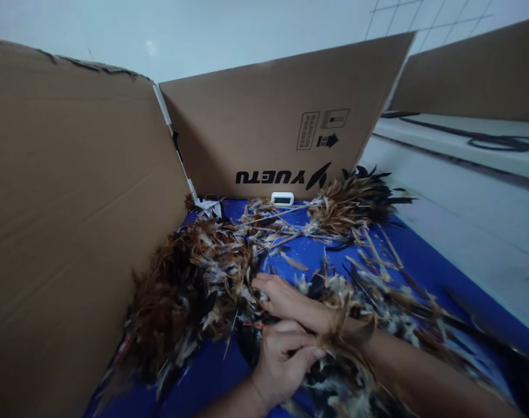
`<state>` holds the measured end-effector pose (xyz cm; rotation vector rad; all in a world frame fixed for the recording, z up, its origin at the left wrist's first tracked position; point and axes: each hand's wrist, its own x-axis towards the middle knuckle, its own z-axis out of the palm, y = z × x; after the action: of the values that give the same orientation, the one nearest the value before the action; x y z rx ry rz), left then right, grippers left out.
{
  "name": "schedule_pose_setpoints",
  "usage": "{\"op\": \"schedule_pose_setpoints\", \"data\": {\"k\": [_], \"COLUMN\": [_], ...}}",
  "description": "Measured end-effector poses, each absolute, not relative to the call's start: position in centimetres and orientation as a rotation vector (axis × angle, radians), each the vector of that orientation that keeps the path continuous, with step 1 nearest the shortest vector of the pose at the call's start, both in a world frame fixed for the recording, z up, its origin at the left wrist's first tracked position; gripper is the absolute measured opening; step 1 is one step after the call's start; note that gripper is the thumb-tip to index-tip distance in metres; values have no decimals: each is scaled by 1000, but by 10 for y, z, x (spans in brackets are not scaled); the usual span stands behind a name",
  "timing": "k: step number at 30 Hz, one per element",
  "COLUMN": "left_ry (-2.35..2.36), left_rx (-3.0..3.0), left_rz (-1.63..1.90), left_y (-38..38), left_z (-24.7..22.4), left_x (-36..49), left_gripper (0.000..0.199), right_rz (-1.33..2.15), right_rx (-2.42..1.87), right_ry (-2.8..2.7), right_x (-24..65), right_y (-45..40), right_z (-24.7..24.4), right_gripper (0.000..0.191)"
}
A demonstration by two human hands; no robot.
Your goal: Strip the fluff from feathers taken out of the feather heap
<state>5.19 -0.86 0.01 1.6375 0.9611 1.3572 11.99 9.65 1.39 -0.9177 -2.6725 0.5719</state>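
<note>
My left hand [284,360] is closed near the bottom centre, thumb and fingers pinched on a small bunch of brown feathers [345,331] that fans out to the right, over my right forearm. Just beyond it, my right hand [281,296] reaches leftward across the blue surface [203,389]. Its fingers touch the edge of a big heap of brown, black and white feathers [172,296]; whether they grip any is hidden. More loose feathers [342,389] lie under and beside my right forearm.
Cardboard panels [72,209] stand at the left and the back [264,122]. By the back panel sits a small white device with a display [283,199]. A bundle of dark-tipped feathers [355,200] lies right of it. Dark cable [499,140] rests on a white ledge [447,125].
</note>
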Motion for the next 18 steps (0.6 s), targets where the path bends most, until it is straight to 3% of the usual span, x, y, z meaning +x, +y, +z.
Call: {"op": "schedule_pose_setpoints", "data": {"k": [5, 10, 18], "left_ry": [966, 942, 892], "left_rx": [1731, 1735, 1799], "left_rz": [1288, 1333, 1412], "left_y": [-10, -11, -12], "left_z": [-2, -7, -3], "left_x": [50, 51, 54], "left_gripper": [26, 20, 29], "right_rz": [840, 1091, 1094], "right_rx": [-893, -946, -1057], "right_ry": [-2393, -2031, -1666], "right_x": [125, 138, 171], "right_y": [115, 143, 190], "right_z": [21, 53, 82], "right_gripper": [8, 16, 24]}}
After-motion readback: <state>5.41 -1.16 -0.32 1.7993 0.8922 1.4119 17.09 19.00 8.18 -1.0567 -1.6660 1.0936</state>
